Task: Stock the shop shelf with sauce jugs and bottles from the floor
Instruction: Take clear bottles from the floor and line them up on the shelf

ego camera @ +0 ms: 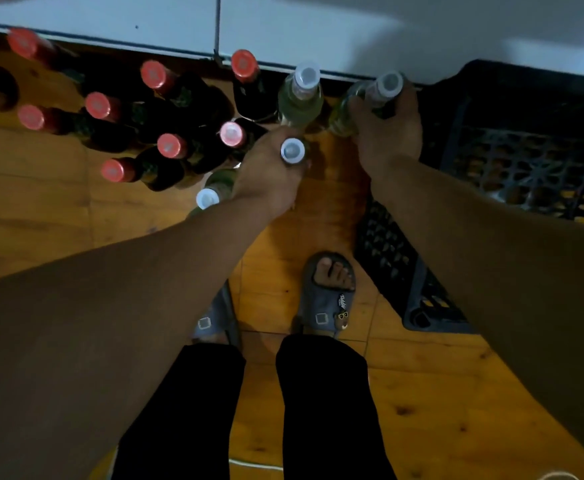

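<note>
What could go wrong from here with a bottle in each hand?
Left hand grips a white-capped bottle beside the crowded red-capped bottles; lifting it could topple one. The left forearm passes right by a second white-capped bottle and might tip it. Right hand holds the far bottle just under the cap; it might slip or swing into the black crate.

A black lattice crate [512, 168] lies at the right. Of 2 grey slippers, the right slipper [328, 299] shows bare toes and a small bear badge, while the left slipper [214, 320] is half hidden. Black trouser legs [325, 403] stand below, with a thin white cord [256, 465] between them.
</note>
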Motion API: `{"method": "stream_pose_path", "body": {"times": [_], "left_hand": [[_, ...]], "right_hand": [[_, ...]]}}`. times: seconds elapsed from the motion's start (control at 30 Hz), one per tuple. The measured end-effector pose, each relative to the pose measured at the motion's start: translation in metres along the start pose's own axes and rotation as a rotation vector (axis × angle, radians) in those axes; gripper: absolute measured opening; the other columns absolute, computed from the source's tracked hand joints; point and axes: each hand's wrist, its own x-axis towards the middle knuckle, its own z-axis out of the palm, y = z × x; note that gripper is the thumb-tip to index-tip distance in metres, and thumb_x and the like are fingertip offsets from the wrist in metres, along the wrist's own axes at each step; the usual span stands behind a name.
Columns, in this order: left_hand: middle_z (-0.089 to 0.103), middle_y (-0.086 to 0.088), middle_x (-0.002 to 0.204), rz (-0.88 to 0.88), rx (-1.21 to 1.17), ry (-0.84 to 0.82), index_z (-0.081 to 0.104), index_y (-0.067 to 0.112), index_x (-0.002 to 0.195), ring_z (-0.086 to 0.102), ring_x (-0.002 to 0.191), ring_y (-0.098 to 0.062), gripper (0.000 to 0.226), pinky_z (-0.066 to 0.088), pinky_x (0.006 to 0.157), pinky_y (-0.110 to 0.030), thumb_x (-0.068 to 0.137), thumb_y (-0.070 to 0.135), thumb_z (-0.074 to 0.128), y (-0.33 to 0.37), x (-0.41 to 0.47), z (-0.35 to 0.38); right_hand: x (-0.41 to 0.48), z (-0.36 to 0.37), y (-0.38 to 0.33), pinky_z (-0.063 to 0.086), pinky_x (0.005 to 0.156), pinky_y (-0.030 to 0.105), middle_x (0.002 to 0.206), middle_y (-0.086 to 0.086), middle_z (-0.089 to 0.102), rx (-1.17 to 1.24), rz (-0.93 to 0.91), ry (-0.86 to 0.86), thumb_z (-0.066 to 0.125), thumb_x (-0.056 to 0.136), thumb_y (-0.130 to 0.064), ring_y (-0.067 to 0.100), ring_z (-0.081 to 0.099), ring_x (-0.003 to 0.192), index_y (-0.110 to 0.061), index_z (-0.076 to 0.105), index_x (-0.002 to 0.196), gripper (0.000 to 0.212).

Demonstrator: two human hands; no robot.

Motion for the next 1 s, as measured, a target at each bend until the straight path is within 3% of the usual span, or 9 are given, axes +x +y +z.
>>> {"method": "stream_pose_path", "body": {"times": [0.13,0.33,0.43,0.5,0.6,0.73,0.77,0.93,1.0], "left_hand": [[0.068,0.003,0.097,0.010,-0.002,0.029,0.066,0.023,0.107,0.063,0.089,-0.017,0.020,0.053,0.077,-0.032,0.088,0.019,0.063,0.000,-0.004,-0.004],[0.065,-0.003,0.101,0.010,-0.056,0.007,0.063,0.017,0.117,0.063,0.093,-0.027,0.029,0.053,0.081,-0.040,0.088,0.012,0.064,0.012,-0.022,-0.015],[0.068,-0.003,0.104,0.036,0.005,0.010,0.063,0.020,0.118,0.064,0.091,-0.024,0.030,0.056,0.079,-0.040,0.088,0.018,0.066,0.025,-0.035,-0.026],[0.067,-0.003,0.107,0.033,-0.002,0.014,0.063,0.020,0.119,0.064,0.097,-0.026,0.032,0.055,0.083,-0.043,0.088,0.020,0.067,0.037,-0.046,-0.033],[0.065,0.000,0.110,0.036,-0.023,0.013,0.062,0.019,0.122,0.062,0.102,-0.024,0.034,0.053,0.088,-0.042,0.088,0.019,0.067,0.058,-0.067,-0.044],[0.062,0.005,0.108,0.115,-0.041,0.036,0.065,0.016,0.118,0.057,0.098,-0.008,0.032,0.046,0.083,-0.013,0.086,0.016,0.069,0.092,-0.099,-0.064],[0.063,0.005,0.106,0.132,-0.035,0.045,0.065,0.015,0.116,0.058,0.096,-0.007,0.031,0.046,0.082,-0.012,0.086,0.016,0.070,0.101,-0.108,-0.072],[0.070,-0.006,0.106,0.231,0.005,0.056,0.068,0.014,0.111,0.065,0.099,-0.023,0.028,0.052,0.090,-0.036,0.083,0.017,0.071,0.157,-0.158,-0.111],[0.071,-0.003,0.103,0.268,0.022,0.071,0.068,0.017,0.107,0.065,0.095,-0.020,0.025,0.053,0.086,-0.034,0.082,0.020,0.071,0.183,-0.183,-0.130]], "right_hand": [[0.003,-0.002,0.000,0.042,0.099,0.022,0.113,-0.009,0.057,0.004,-0.049,0.060,0.062,0.092,-0.030,0.008,0.053,0.109,-0.020,0.056,0.128,0.038],[-0.017,-0.015,-0.003,0.044,0.089,0.023,0.087,-0.029,0.050,-0.043,-0.081,0.025,0.063,0.091,-0.028,0.003,0.053,0.096,-0.025,0.060,0.118,0.027],[-0.036,-0.025,-0.013,0.050,0.088,0.030,0.084,-0.028,0.054,-0.050,-0.086,0.019,0.062,0.090,-0.031,0.002,0.056,0.087,-0.037,0.058,0.099,0.012],[-0.051,-0.033,-0.023,0.052,0.088,0.033,0.083,-0.027,0.055,-0.044,-0.087,0.017,0.062,0.090,-0.030,0.002,0.056,0.086,-0.043,0.053,0.091,0.017],[-0.075,-0.048,-0.041,0.051,0.091,0.034,0.096,-0.017,0.061,-0.026,-0.088,0.021,0.062,0.091,-0.028,0.008,0.058,0.098,-0.036,0.060,0.104,0.016],[-0.112,-0.071,-0.074,0.050,0.089,0.033,0.102,-0.013,0.062,-0.023,-0.109,0.016,0.064,0.089,-0.030,0.011,0.058,0.100,-0.034,0.061,0.110,0.021],[-0.123,-0.077,-0.084,0.049,0.089,0.031,0.103,-0.013,0.061,-0.020,-0.118,0.018,0.064,0.089,-0.030,0.010,0.057,0.100,-0.033,0.062,0.112,0.024],[-0.178,-0.111,-0.141,0.047,0.083,0.028,0.098,-0.016,0.057,-0.024,-0.198,0.014,0.064,0.089,-0.030,0.008,0.055,0.096,-0.031,0.061,0.116,0.027],[-0.202,-0.127,-0.165,0.046,0.080,0.027,0.093,-0.019,0.056,-0.013,-0.226,0.011,0.064,0.089,-0.032,0.006,0.055,0.091,-0.033,0.061,0.113,0.024]]}}
